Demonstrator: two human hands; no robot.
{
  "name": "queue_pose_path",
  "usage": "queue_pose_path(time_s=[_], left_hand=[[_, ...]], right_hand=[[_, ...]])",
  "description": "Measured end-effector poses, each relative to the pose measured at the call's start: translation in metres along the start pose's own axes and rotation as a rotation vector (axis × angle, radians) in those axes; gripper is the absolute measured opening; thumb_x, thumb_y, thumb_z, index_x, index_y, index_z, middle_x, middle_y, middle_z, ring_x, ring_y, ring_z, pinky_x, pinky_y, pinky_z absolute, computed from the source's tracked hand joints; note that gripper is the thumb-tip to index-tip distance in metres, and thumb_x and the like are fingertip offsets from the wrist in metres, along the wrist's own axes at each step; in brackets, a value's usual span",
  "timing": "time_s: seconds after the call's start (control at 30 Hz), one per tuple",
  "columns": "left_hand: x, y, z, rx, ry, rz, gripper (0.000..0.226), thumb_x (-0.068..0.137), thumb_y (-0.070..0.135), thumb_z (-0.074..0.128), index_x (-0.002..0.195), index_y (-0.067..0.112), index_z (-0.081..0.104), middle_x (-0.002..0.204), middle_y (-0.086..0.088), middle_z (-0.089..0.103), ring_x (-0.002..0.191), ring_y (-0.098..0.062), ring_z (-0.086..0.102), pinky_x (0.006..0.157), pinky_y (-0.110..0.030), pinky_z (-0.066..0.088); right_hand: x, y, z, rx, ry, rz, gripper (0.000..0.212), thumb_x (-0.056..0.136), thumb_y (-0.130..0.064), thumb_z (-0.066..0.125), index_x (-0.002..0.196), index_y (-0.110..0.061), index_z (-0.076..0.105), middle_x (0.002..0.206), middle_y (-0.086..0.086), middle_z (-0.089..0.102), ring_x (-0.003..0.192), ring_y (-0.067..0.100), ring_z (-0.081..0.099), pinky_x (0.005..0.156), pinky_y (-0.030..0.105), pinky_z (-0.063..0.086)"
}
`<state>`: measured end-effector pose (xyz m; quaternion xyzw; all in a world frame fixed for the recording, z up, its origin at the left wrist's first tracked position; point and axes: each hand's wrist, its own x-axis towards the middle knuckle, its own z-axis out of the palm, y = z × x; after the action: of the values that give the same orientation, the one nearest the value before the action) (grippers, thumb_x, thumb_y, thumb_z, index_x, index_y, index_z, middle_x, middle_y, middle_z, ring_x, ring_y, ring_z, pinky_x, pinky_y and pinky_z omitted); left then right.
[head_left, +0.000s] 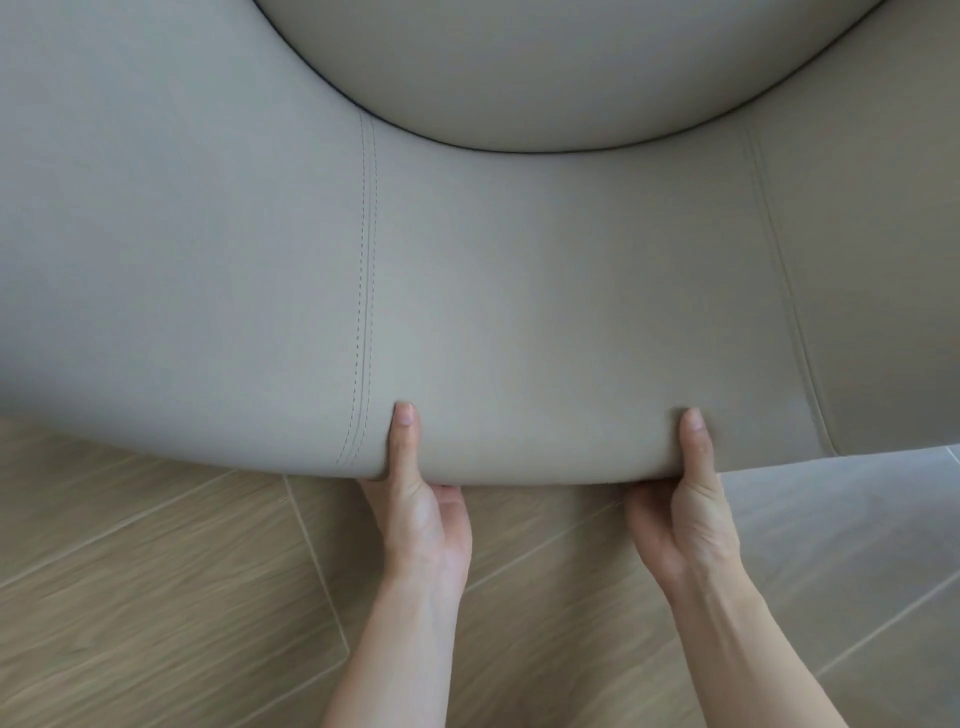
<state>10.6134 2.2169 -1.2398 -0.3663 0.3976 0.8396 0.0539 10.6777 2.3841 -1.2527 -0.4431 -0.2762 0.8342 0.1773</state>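
Observation:
A large beige upholstered seat (519, 286) with stitched seams fills the upper two thirds of the head view. A padded cushion (545, 67) with dark piping sits at its top centre. My left hand (421, 514) grips the seat's near lower edge, thumb pressed on top and fingers hidden underneath. A little to the right, my right hand (685, 514) grips the same edge in the same way, with its fingers also out of sight below.
Wood-look floor tiles (145, 571) with pale grout lines lie under and in front of the seat. Greyer tiles (857, 545) show at the right. The seat spans the whole width of the view.

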Motion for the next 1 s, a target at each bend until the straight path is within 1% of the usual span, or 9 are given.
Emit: queue_pose_path(time_s=[0.17,0.27,0.4,0.53,0.6,0.7,0.77,0.87,1.0], left_hand=[[-0.026,0.026,0.011,0.002,0.072,0.021,0.090,0.064,0.040,0.095,0.145,0.030,0.058,0.133,0.004,0.075,0.123,-0.018,0.072,0.109,-0.048,0.055],[-0.073,0.068,0.025,0.036,0.102,0.069,0.070,0.069,0.040,0.091,0.134,0.033,0.065,0.128,0.006,0.077,0.119,-0.017,0.074,0.106,-0.049,0.056],[-0.155,0.144,0.058,0.063,0.094,0.065,0.068,0.074,0.042,0.088,0.137,0.027,0.067,0.127,0.006,0.078,0.118,-0.015,0.074,0.102,-0.041,0.057],[-0.240,0.225,0.097,0.112,0.131,0.068,0.065,0.075,0.039,0.082,0.138,0.028,0.068,0.127,0.008,0.077,0.118,-0.015,0.074,0.096,-0.040,0.058],[-0.278,0.263,0.120,0.113,0.148,0.073,0.061,0.079,0.035,0.084,0.137,0.028,0.069,0.126,0.008,0.078,0.117,-0.015,0.075,0.092,-0.039,0.060],[-0.323,0.310,0.160,0.109,0.175,0.106,0.060,0.079,0.032,0.085,0.137,0.031,0.068,0.125,0.009,0.078,0.112,-0.014,0.077,0.080,-0.038,0.065],[-0.340,0.335,0.186,0.116,0.202,0.161,0.055,0.082,0.030,0.084,0.135,0.033,0.068,0.124,0.011,0.078,0.110,-0.013,0.077,0.080,-0.040,0.065],[-0.344,0.363,0.225,0.126,0.234,0.203,0.045,0.087,0.023,0.083,0.129,0.032,0.070,0.119,0.013,0.079,0.106,-0.012,0.078,0.073,-0.036,0.065],[-0.321,0.391,0.284,0.149,0.191,0.229,0.018,0.084,0.020,0.087,0.098,0.030,0.081,0.107,0.008,0.083,0.096,-0.016,0.081,0.069,-0.039,0.066]], right_hand=[[-0.031,-0.018,0.019,0.009,0.079,0.006,0.073,0.077,-0.030,0.083,0.145,-0.018,0.062,0.139,-0.002,0.071,0.131,0.017,0.066,0.109,0.043,0.053],[-0.084,-0.047,0.043,-0.015,0.098,-0.042,0.072,0.078,-0.030,0.083,0.145,-0.018,0.061,0.137,-0.003,0.073,0.127,0.016,0.069,0.099,0.039,0.060],[-0.173,-0.106,0.087,-0.084,0.188,-0.110,0.052,0.085,-0.024,0.083,0.134,-0.014,0.067,0.128,-0.001,0.077,0.121,0.016,0.073,0.106,0.042,0.056],[-0.266,-0.179,0.142,-0.171,0.237,-0.135,0.051,0.086,-0.022,0.081,0.135,-0.015,0.067,0.125,-0.004,0.078,0.117,0.014,0.075,0.104,0.043,0.056],[-0.305,-0.216,0.173,-0.200,0.271,-0.145,0.041,0.089,-0.020,0.080,0.129,-0.019,0.070,0.117,-0.010,0.080,0.107,0.008,0.077,0.099,0.041,0.057],[-0.347,-0.268,0.219,-0.237,0.316,-0.167,0.039,0.087,-0.021,0.083,0.125,-0.020,0.072,0.111,-0.014,0.081,0.098,0.004,0.078,0.090,0.036,0.057],[-0.362,-0.297,0.249,-0.241,0.331,-0.177,0.037,0.086,-0.019,0.084,0.121,-0.019,0.073,0.108,-0.014,0.082,0.096,0.005,0.079,0.086,0.034,0.057],[-0.365,-0.324,0.293,-0.241,0.342,-0.192,0.034,0.084,-0.015,0.087,0.116,-0.015,0.073,0.104,-0.012,0.082,0.097,0.006,0.079,0.096,0.038,0.060],[-0.344,-0.346,0.350,-0.225,0.286,-0.226,0.060,0.079,-0.020,0.093,0.130,-0.013,0.062,0.113,-0.007,0.081,0.101,0.008,0.078,0.102,0.042,0.060]])
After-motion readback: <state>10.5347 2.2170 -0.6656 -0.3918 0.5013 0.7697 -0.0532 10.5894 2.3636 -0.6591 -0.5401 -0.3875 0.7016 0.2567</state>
